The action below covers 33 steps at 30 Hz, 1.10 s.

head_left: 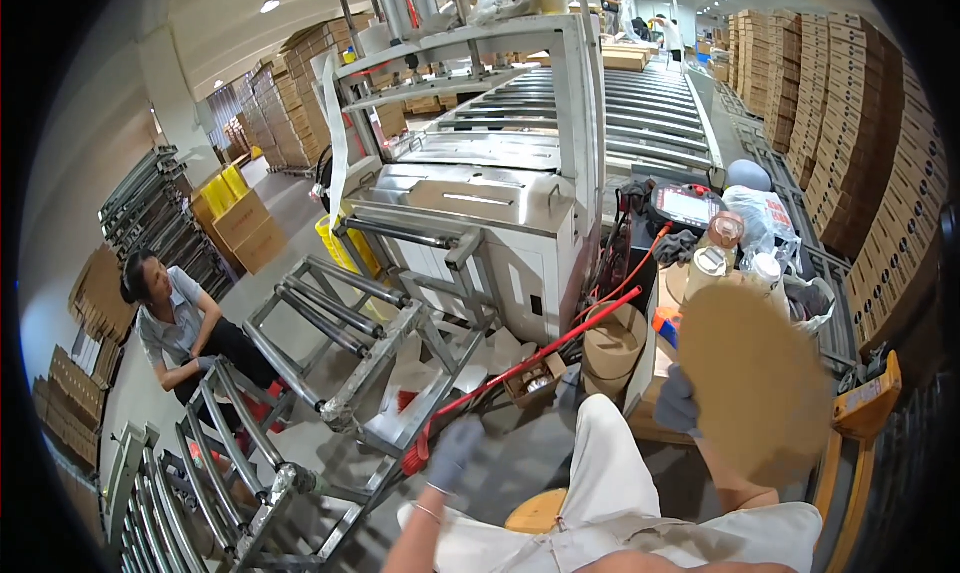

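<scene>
My right hand [677, 401], in a grey glove, grips the left edge of a flat, rounded brown cardboard disc [760, 383]. The disc is held up on the right, slightly blurred, and covers part of what lies behind it. My left hand [455, 455], also gloved in grey, is smeared by motion over the floor in front of my left knee, so its fingers are unclear. Close to it are the red bristles [416, 455] of a broom with a long red handle [540, 355]. Whether that hand touches the broom I cannot tell.
Roller conveyor frames [330, 333] stand to the left, with a seated person [180, 323] beyond them. A white machine [480, 263] is ahead. Right of it, a cluttered bench holds a jar [708, 265] and a control panel [688, 207]. Stacked cartons [835, 123] line the right.
</scene>
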{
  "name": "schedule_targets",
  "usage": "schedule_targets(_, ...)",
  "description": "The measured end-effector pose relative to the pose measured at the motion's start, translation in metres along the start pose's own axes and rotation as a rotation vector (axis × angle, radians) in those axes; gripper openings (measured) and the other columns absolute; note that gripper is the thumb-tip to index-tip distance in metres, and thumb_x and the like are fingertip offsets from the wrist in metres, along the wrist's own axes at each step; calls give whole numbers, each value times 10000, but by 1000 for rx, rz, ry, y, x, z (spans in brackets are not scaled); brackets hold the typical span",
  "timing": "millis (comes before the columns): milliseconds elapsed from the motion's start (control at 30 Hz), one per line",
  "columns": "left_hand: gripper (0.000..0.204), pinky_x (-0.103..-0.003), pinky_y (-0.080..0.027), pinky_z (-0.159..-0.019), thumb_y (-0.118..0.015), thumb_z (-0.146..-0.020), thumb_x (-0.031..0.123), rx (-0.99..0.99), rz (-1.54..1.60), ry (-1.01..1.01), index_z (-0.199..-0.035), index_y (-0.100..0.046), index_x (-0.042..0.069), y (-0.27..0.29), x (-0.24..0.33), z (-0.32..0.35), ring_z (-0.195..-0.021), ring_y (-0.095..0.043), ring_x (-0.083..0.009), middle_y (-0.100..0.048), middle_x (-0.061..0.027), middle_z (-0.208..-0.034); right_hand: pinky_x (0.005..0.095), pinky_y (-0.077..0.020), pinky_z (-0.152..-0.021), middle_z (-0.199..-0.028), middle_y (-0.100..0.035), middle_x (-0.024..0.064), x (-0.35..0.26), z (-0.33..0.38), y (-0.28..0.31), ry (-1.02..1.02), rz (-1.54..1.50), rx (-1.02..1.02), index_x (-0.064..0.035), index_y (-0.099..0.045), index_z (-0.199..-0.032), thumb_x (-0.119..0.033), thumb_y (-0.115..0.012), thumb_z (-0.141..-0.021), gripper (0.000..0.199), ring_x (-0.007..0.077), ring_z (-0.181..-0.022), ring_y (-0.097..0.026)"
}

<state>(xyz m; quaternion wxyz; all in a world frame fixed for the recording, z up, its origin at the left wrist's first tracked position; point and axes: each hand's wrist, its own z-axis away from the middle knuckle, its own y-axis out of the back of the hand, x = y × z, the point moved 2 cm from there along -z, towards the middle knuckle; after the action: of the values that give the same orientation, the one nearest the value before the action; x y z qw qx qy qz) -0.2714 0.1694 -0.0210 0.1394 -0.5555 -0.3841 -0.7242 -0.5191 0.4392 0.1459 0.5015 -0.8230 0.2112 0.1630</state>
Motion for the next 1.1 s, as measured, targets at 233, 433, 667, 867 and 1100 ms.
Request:
schedule_targets(233,330,-379,-319,-986,-512,-801,19,-516,394,-806,-1121,-512,-63,78,340,92,-1198,-404,-290,-442,-220,-1234,245,-421,-592,-731,-547,5,2,9,16,-4,581,866,-17,-577,-814,-178,-549,-835,165,85,-661,-491)
schedule_targets(433,296,-398,-362,-891,-502,-865,229,-657,661,-687,-983,-592,-27,27,366,104,-1024,-490,-287,-572,-192,-1007,264,-427,-594,-720,-539,1,5,16,33,-313,1613,654,-1,-570,-818,-161,-566,-821,160,103,-643,-492)
schedule_targets(667,242,-243,-429,-796,-480,-910,183,-975,569,-530,-1035,-597,11,26,384,107,-904,-541,-97,-611,-62,-954,259,-385,-536,-679,-539,20,0,28,58,-209,890,892,-7,-552,-766,-211,-543,-845,219,99,-590,-463)
schedule_targets(867,257,-275,-440,-850,-480,-891,173,-1272,250,177,-1095,-565,41,30,401,103,-997,-548,-186,-560,-98,-1109,292,-403,-542,-728,-541,68,13,28,63,115,454,775,-15,-533,-908,-230,-517,-866,220,169,-585,-470)
schedule_targets(1100,305,-316,-465,-825,-506,-825,127,-938,387,-1044,-1117,-536,42,12,344,105,-1008,-541,-245,-522,-131,-1144,313,-383,-571,-726,-494,136,24,12,98,42,1700,852,19,-481,-928,-135,-477,-880,161,206,-634,-462)
